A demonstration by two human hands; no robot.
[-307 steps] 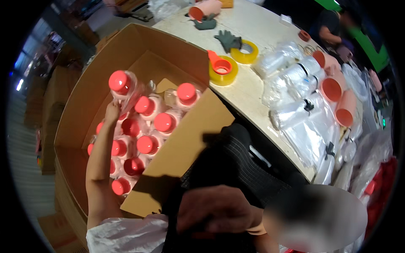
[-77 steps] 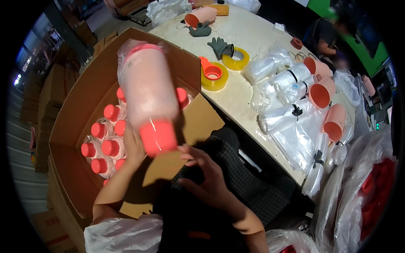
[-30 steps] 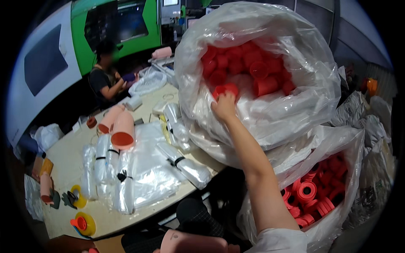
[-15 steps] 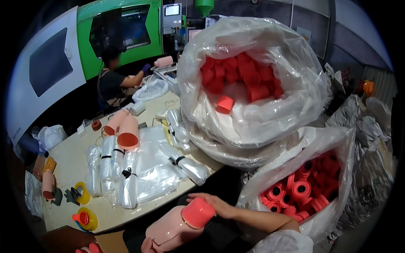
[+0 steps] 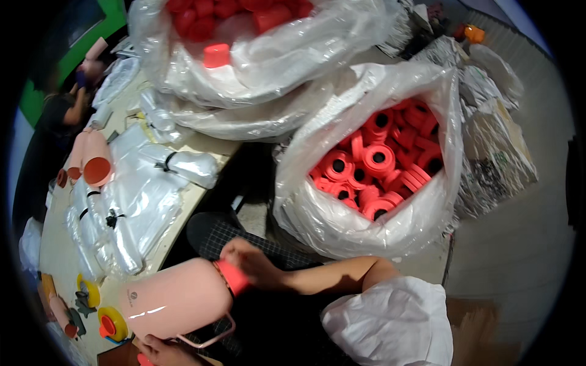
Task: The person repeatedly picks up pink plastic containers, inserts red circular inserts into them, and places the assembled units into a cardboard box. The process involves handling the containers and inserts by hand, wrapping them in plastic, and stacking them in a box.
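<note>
A pale pink insulated jug (image 5: 177, 293) lies tilted across my lap, its wire-like pink handle (image 5: 223, 332) on the near side. Its red cap (image 5: 233, 276) points to the right. The fingers of my right hand (image 5: 251, 261) are closed around that cap, slightly blurred. Below the jug's base end, my left hand (image 5: 163, 352) holds its lower side, fingers partly hidden at the lower edge.
To the right stands a plastic bag (image 5: 342, 238) of red stoppers (image 5: 378, 158). Behind it, a larger bag (image 5: 262, 85) holds red cups (image 5: 217, 56). On the left table lie plastic sleeves (image 5: 146, 201), pink jug bodies (image 5: 96, 158) and tape rolls (image 5: 113, 323). A co-worker (image 5: 61, 113) sits far left.
The view has swung right and down. My right hand has gone from lying against the cap's side to gripping it. The jug has turned, and its handle now shows.
</note>
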